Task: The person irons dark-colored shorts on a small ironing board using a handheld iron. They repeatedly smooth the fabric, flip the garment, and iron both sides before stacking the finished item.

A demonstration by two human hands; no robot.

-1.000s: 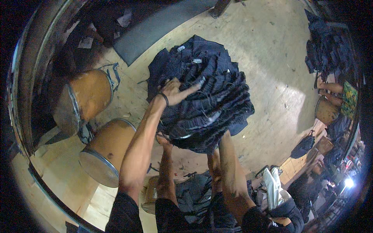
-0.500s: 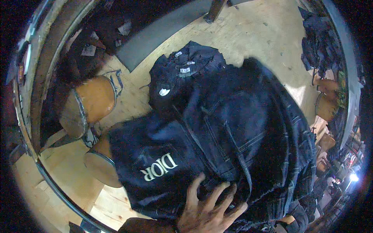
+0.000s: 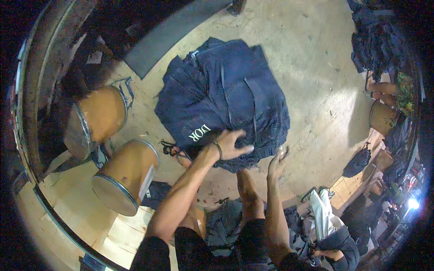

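Observation:
A heap of dark navy denim garments (image 3: 253,90) lies on the floor in front of me, the topmost spread out with seams, straps and pale lettering showing. My left hand (image 3: 231,145) is over its near part beside the lettering, fingers spread and holding nothing; whether it touches the cloth I cannot tell. A dark band circles that wrist. At the heap's near right edge is my right hand (image 3: 276,163), its fingers stretched out along the frayed hem, with no cloth visibly gripped.
Two brown drums with metal rims, one nearer (image 3: 129,174) and one farther (image 3: 101,115), lie at the left. A dark grey strip (image 3: 176,36) crosses the far floor. More dark cloth (image 3: 379,43) is piled far right. A co-worker in pale trousers (image 3: 322,217) sits at lower right.
The top garment, earlier raised and filling much of the view, now lies lower and flatter on the heap. My left hand has moved farther forward, and my right hand has come into sight.

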